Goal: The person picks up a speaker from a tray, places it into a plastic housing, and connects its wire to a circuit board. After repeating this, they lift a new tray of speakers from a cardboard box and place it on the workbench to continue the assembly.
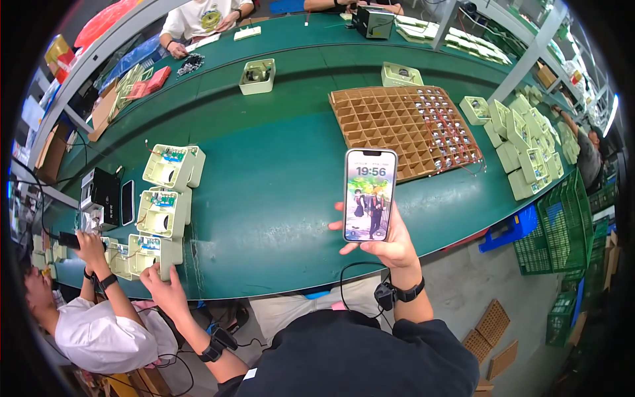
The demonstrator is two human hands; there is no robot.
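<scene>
Green belting covers the long curved worktable [278, 165], and above its near edge the right hand [387, 241] grips a smartphone [370, 194] upright, fingers curled round its left side and thumb behind the right edge, the lit screen facing the camera. A black band with a cable sits on that wrist. The left hand [162, 281] reaches out to the left and rests, fingers bent, on the nearest pale green plastic housing [153, 255] at the table's front edge; whether it clasps the housing or only presses on it cannot be told. Just beyond that housing stand two more pale green housings [162, 213] with small circuit boards showing on top, one behind the other. To the left of these lie a dark phone [127, 202] and a black box [100, 192]. A co-worker in a white shirt [99, 334] sits at lower left, hands near the same housings. Farther up the belt, right of the smartphone, lies a brown cardboard grid tray [390, 126], partly filled on its right side, with a heap of green housings [529, 145] beyond it.
</scene>
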